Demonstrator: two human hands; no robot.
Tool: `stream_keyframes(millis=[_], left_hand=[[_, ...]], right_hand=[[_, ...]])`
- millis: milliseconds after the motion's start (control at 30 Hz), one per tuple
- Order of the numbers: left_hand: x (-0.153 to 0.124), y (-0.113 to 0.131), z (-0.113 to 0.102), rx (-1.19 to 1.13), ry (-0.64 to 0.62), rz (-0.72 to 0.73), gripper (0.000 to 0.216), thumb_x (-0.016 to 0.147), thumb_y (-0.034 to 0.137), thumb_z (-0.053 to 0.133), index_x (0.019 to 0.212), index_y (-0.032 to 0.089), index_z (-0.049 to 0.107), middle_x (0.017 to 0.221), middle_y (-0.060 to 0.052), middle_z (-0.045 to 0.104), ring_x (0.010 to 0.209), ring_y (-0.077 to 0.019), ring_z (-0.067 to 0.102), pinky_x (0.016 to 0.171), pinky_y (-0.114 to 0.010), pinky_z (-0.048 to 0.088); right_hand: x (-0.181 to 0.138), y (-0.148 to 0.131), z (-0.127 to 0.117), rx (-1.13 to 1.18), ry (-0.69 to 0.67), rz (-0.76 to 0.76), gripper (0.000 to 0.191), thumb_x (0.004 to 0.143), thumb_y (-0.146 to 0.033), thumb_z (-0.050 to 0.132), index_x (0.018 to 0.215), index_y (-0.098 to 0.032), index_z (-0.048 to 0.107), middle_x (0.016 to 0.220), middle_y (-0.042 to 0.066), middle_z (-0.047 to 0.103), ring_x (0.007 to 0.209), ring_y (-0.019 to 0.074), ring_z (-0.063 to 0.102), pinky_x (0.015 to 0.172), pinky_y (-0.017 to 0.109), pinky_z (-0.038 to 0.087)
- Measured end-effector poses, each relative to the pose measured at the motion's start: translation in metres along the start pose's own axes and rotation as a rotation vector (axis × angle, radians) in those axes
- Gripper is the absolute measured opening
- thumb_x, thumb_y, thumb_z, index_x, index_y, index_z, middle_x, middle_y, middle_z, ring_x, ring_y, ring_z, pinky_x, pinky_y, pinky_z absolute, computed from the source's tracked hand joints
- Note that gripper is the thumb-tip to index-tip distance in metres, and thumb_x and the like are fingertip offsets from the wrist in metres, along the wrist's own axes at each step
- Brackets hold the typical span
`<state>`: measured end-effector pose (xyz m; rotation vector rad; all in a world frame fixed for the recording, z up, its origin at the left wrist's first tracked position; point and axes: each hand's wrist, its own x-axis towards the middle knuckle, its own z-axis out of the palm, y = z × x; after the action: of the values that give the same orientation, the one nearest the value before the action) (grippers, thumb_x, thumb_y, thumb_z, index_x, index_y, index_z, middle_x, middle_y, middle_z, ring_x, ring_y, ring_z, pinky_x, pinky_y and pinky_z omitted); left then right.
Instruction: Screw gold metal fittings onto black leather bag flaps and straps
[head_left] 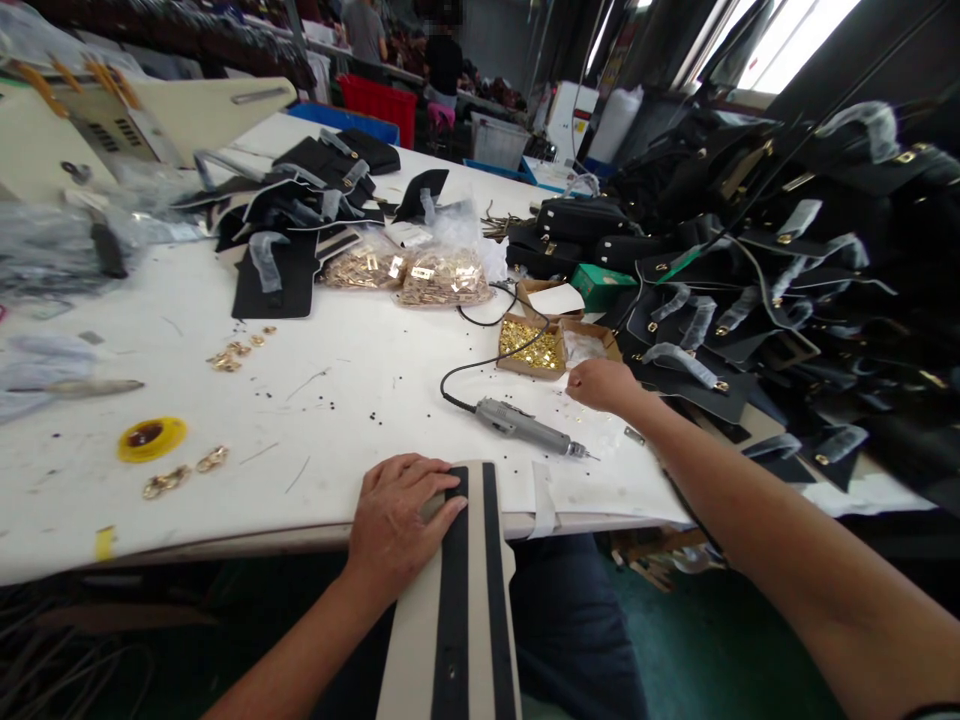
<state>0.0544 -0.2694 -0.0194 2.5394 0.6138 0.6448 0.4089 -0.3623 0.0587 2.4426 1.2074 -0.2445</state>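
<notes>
My left hand (405,520) grips the upper end of a beige bag panel (478,590) with black stripes, its thumb on one stripe. The panel slants down from the table's front edge over my lap. At the front of a small cardboard box (592,340) with clear plastic in it, my right hand (602,386) is closed. What its fingertips hold, if anything, I cannot make out. A box of small gold fittings (529,345) stands just left of that hand. Between my hands lies a grey electric screwdriver (529,427) with its bit pointing right.
Black bag pieces (697,330) with plastic-wrapped handles are heaped at right. Bags of gold hardware (442,275) and dark panels (277,275) lie farther back. A yellow tape roll (151,439) and gold clasps (166,482) are at left. The screwdriver's cord (465,368) loops behind it.
</notes>
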Motion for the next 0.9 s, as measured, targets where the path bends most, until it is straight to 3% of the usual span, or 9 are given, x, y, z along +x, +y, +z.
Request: stream_keyframes(millis=[133,567,900], left_hand=[[0.000,-0.001,0.000,0.000,0.005,0.003,0.013,0.087,0.032,0.075,0.100,0.031,0.076,0.116,0.001,0.076,0.115,-0.0284,0.062,0.098,-0.048,0.041],[0.000,-0.001,0.001,-0.003,0.006,-0.001,0.013,0.087,0.032,0.075,0.100,0.031,0.076,0.116,0.000,0.076,0.115,-0.0285,0.062,0.099,-0.048,0.041],[0.000,0.000,0.001,0.007,0.007,-0.004,0.013,0.087,0.031,0.075,0.100,0.031,0.076,0.116,0.001,0.076,0.115,-0.0285,0.062,0.099,-0.048,0.042]], right_hand=[[0.001,-0.004,0.004,0.032,-0.045,0.003,0.031,0.087,-0.043,0.059,0.103,-0.029,0.081,0.117,0.010,0.075,0.108,0.0310,0.068,0.083,0.037,0.052],[0.012,-0.018,-0.005,0.007,-0.104,-0.085,0.029,0.079,-0.029,0.067,0.104,-0.025,0.081,0.111,0.010,0.077,0.103,0.0294,0.070,0.075,0.032,0.052],[0.025,-0.012,-0.003,-0.004,-0.140,-0.186,0.024,0.075,-0.027,0.072,0.096,-0.026,0.082,0.102,0.007,0.079,0.100,0.0279,0.070,0.075,0.031,0.051]])
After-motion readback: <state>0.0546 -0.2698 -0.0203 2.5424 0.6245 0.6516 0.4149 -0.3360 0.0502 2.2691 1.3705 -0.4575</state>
